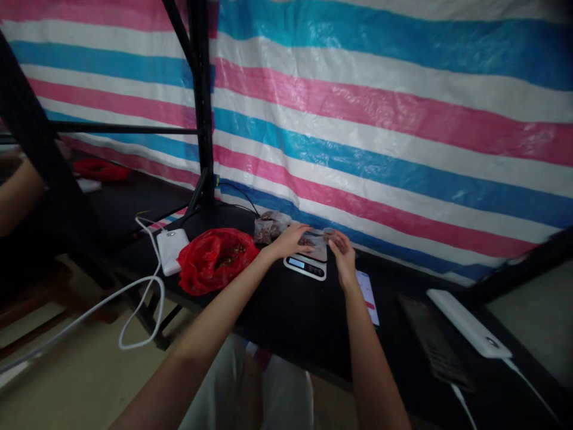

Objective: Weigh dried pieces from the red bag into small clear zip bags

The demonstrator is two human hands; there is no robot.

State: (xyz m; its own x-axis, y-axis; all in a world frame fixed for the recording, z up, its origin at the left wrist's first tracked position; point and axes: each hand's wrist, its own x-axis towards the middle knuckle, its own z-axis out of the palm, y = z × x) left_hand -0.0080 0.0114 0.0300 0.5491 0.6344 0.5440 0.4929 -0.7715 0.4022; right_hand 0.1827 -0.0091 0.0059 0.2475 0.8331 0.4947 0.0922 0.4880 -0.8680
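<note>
A white kitchen scale [305,268] with a lit display sits on the black table, and a clear plastic bag [319,241] with small brown pieces in it rests on its plate. My left hand [290,240] is at the bag's left side, fingers and thumb curved around its edge. On the right, my right hand [342,254] grips a small clear plastic cup [330,232] close beside the bag; its contents are hard to make out. Filled clear bags [268,228] lie behind my left hand. An open red plastic bag [201,263] holding small brown pieces stands left of the scale.
A white power bank [172,251] with a looping cable lies at the left. Right of my arm are a lit phone [367,298], a dark phone [432,340] and another white power bank [470,323]. Striped sheeting [380,119] hangs behind; another person's arm [22,194] shows far left.
</note>
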